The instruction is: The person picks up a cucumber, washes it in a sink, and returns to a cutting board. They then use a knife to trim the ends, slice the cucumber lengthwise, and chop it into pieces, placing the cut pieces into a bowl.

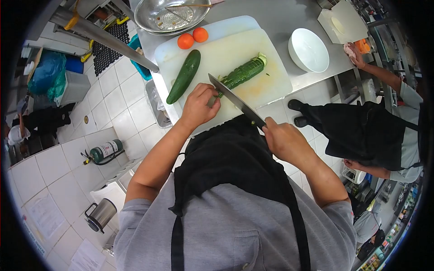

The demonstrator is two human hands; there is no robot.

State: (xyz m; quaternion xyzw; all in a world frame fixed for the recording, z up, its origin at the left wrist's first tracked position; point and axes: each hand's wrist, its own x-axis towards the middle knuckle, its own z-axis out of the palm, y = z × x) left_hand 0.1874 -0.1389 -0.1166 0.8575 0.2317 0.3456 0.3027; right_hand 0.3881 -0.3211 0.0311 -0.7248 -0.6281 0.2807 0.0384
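My right hand (282, 140) grips the handle of a large knife (233, 97), its blade angled across the near end of a partly peeled cucumber (243, 72) on the white cutting board (266, 86). My left hand (199, 106) curls over the near end of that cucumber, fingers beside the blade. A whole dark green cucumber (184, 76) lies to the left on the board. Two small tomatoes (192, 38) sit at the board's far edge.
A metal bowl (172, 16) stands beyond the board on the steel counter (289, 18), with a white bowl (308, 49) to the right. Another person (370, 122) in a black apron stands at the right, a hand at the counter. Tiled floor, a fire extinguisher (105, 150) and bins lie left.
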